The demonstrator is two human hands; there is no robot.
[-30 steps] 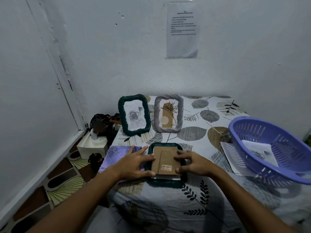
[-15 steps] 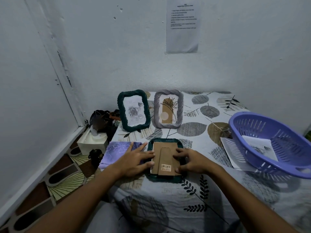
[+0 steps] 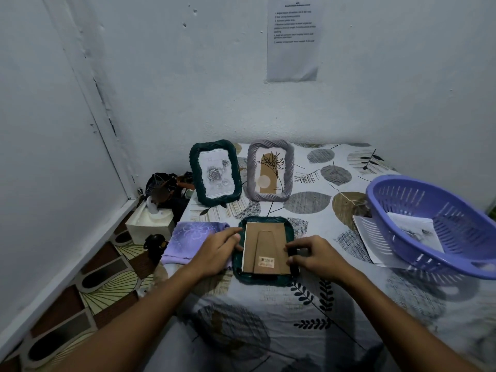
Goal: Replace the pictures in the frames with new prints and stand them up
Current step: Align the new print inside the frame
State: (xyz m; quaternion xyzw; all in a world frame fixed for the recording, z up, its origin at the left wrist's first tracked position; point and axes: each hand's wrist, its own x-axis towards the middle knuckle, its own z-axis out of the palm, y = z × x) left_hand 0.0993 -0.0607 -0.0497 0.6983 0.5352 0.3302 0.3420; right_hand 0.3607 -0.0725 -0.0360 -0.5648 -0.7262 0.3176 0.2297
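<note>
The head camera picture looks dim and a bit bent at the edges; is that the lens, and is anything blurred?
Head view: dim, bluish light with soft shadows under the purple basket and the hands; the wide lens bows the wall edges; the wall notice is too small to read; the face-down frame at centre stays sharp; no glare on the standing frames.

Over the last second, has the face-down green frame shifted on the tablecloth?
No. The face-down green frame keeps its place beside the purple cloth; only the camera moved.
</note>
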